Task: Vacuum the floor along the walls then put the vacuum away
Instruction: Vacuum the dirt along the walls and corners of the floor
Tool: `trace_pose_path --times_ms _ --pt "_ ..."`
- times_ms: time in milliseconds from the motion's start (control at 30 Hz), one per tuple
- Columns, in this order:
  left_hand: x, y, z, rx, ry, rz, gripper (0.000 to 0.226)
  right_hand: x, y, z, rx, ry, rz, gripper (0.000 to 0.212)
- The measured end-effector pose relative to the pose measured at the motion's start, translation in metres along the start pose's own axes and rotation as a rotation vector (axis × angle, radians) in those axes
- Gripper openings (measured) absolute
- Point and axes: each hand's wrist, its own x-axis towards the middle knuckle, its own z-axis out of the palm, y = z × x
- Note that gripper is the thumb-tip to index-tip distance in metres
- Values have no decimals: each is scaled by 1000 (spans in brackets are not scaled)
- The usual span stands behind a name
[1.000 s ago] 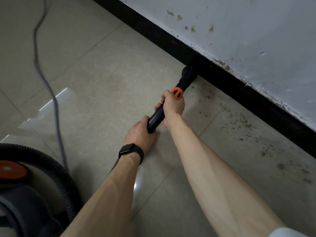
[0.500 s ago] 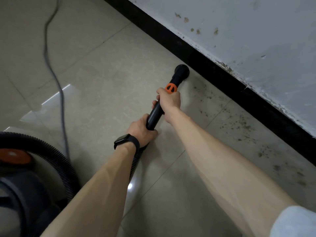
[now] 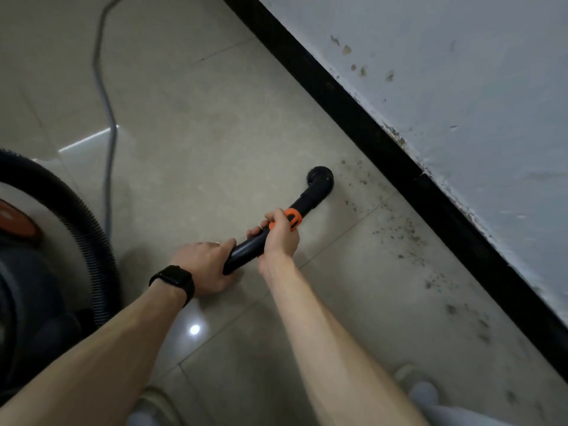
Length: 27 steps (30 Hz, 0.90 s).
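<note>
A black vacuum wand [image 3: 249, 249] with an orange collar [image 3: 292, 218] ends in a round brush nozzle [image 3: 320, 178] resting on the beige floor tiles, a short way off the black skirting board [image 3: 384, 139]. My right hand [image 3: 281, 238] grips the wand just behind the collar. My left hand [image 3: 204, 265], with a black watch on the wrist, holds the wand's rear end. Dark dirt specks [image 3: 399, 235] lie on the tiles between nozzle and skirting. The vacuum's dark body with an orange button [image 3: 18, 224] sits at the left edge, its ribbed hose [image 3: 89, 238] looping over it.
A grey power cord [image 3: 106, 96] snakes across the floor at upper left. The scuffed white wall [image 3: 461, 87] runs diagonally from the top to the lower right. My feet [image 3: 424, 392] show at the bottom edge.
The nozzle has pulled back from the skirting board onto the open tile, and both hands moved with the wand. The view has shifted, so the vacuum body looks closer.
</note>
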Motion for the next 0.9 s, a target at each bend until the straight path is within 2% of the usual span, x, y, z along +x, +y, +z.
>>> trace_pose_path --times_ms 200,467,900 --pt "10 16 -6 26 5 4 27 0 -17 -2 12 54 -43 10" --pt "28 29 -6 25 59 12 34 10 -35 -2 5 39 -48 15" --pt "41 27 -1 18 82 -21 32 17 -41 2 -5 33 -52 10"
